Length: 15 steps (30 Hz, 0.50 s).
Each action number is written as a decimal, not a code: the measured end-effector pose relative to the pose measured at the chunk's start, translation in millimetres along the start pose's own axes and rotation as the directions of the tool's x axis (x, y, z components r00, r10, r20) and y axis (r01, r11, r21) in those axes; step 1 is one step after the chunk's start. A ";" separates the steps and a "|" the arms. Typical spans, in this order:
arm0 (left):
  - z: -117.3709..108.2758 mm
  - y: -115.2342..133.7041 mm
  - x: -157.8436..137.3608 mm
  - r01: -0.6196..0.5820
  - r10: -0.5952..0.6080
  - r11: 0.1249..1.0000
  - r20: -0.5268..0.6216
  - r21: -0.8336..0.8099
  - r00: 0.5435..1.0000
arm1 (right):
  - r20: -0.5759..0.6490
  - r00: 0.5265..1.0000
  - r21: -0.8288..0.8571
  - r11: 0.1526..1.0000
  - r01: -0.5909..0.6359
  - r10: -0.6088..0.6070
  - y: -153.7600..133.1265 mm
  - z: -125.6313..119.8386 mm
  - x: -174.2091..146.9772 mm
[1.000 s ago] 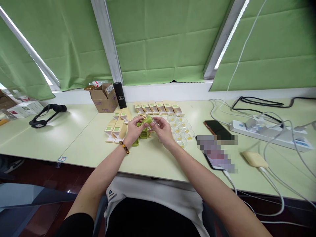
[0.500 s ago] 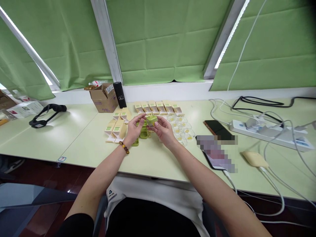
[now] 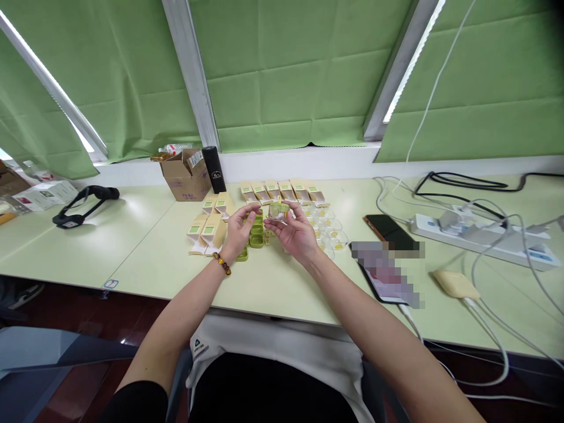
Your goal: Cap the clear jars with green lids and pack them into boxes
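Head view: right fingers (image 3: 289, 217) around one clear box (image 3: 277, 211), left fingers (image 3: 251, 218) parted nearby, six cartons (image 3: 287, 190) behind.

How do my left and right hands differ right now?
Your right hand holds a small clear-and-green case; your left hand appears empty, thumb and fingers apart. The left one wears a beaded bracelet at the wrist; the right one has none. Both are bare, held over the table.
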<state>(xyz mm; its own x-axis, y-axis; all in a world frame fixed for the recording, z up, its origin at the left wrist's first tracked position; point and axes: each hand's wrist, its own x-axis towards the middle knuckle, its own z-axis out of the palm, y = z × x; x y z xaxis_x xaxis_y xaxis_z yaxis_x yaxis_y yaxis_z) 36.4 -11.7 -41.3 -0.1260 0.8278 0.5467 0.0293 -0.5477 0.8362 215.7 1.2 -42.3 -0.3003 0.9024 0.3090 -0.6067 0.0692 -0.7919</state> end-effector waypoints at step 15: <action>0.6 -3.9 0.0 -0.081 0.046 0.981 0.192 0.178 0.980 | -0.041 0.976 -0.381 0.906 0.184 -0.215 17.3 -8.7 5.7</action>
<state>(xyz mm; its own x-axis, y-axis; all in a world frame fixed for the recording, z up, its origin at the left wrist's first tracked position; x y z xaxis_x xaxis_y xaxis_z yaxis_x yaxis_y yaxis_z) 36.9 -9.5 -44.6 0.0686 0.8096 0.5830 0.2153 -0.5826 0.7837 209.8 11.2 -58.8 -0.1320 0.8830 0.4505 -0.3247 0.3909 -0.8613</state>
